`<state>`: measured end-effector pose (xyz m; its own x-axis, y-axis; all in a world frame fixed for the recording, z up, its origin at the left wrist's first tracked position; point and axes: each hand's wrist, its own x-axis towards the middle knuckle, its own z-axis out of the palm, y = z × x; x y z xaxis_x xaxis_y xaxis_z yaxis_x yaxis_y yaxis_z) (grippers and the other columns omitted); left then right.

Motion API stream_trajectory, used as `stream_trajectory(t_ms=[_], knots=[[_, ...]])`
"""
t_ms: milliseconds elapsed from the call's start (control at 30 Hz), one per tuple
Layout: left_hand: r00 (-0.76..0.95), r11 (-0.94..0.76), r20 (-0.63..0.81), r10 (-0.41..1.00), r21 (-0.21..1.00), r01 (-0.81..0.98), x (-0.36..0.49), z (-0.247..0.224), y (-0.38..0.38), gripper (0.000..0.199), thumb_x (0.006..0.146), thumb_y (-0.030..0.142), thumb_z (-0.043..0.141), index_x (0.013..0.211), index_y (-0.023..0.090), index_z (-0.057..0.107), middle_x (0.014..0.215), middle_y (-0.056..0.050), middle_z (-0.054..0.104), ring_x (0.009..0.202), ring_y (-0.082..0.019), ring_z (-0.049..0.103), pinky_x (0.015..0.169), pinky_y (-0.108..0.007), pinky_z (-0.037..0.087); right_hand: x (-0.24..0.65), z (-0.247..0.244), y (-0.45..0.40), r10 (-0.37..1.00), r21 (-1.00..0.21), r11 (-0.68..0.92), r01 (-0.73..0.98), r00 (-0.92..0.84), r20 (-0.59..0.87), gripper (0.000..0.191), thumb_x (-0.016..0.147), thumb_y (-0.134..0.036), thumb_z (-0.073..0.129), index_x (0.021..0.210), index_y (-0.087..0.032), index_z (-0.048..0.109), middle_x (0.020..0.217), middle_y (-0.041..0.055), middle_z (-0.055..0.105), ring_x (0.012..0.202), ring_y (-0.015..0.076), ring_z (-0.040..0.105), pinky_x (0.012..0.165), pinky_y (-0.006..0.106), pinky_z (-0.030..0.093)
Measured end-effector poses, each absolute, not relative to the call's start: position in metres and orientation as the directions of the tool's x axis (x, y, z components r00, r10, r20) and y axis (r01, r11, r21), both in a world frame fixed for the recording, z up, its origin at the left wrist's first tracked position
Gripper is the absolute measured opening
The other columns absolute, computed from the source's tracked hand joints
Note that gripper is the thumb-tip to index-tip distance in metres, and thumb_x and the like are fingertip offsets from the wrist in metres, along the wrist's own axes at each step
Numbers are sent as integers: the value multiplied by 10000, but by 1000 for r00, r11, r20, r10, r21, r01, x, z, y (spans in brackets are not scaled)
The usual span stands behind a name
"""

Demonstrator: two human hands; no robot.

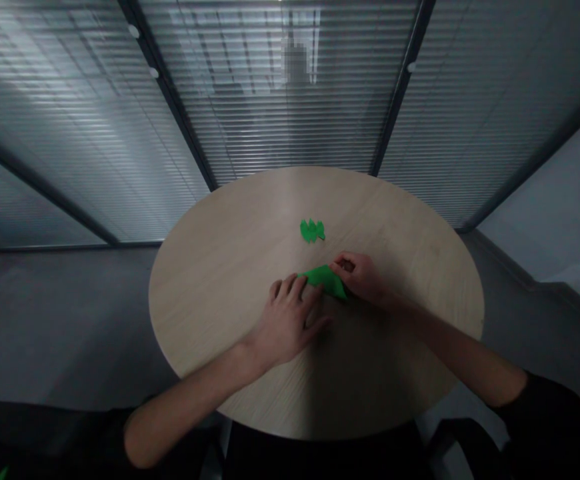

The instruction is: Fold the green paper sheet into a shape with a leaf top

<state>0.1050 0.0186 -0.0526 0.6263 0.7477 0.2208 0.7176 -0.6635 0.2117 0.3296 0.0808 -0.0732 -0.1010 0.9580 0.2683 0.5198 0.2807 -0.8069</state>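
While the left hand (287,323) lies open against the folded green paper (326,280), the right hand (359,277) seems to pinch its corner, though the dimness makes that hard to swear to. A jagged green paper piece (313,231) sits toward the far edge of the round wooden table (210,300).

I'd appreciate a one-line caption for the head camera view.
Left hand and right hand hold folded green paper on a round table, near a green paper shape.

Our left hand (287,325) and right hand (361,277) hide part of the green paper (324,280). The far green scrap (313,231) is too small for us to read its folds. A blurred patch (296,61) covers part of the far window (230,113), and the picture's bottom edge cuts off our black sleeves (545,427).
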Motion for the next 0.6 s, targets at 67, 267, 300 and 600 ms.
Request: stream_trajectory(t_ms=[67, 267, 300, 600], knots=[[579, -639, 274, 768, 267, 722, 103, -55, 26, 512, 1019, 448, 569, 1404, 110, 568, 1377, -236, 581, 1284, -404, 546, 1074, -607, 471, 328, -73, 81, 962, -840, 269, 471, -90, 258, 257, 868, -405, 611, 770, -174, 665, 669, 20, 623, 615, 155, 548, 569, 281, 396], [298, -451, 340, 892, 711, 539, 95, -59, 56, 558, 927, 418, 710, 1372, 115, 564, 1286, -196, 660, 1051, -281, 666, 902, -431, 568, 324, -62, 74, 966, -909, 256, 329, -126, 227, 317, 861, -495, 630, 765, -193, 646, 658, 8, 601, 580, 136, 514, 505, 257, 373], [287, -401, 294, 912, 792, 462, 95, -58, 59, 485, 919, 417, 714, 1299, 130, 624, 1185, -157, 712, 930, -241, 681, 820, -379, 572, 324, -59, 73, 966, -929, 251, 273, -132, 222, 314, 848, -494, 657, 759, -193, 645, 660, 5, 594, 581, 132, 504, 505, 256, 367], [301, -79, 52, 952, 994, 78, 103, -51, 61, 232, 836, 368, 752, 898, 144, 744, 742, -29, 720, 606, -117, 600, 552, -222, 439, 324, -50, 66, 977, -974, 186, 132, -129, 169, 311, 804, -481, 729, 732, -191, 642, 593, -41, 487, 530, 99, 403, 488, 252, 313]])
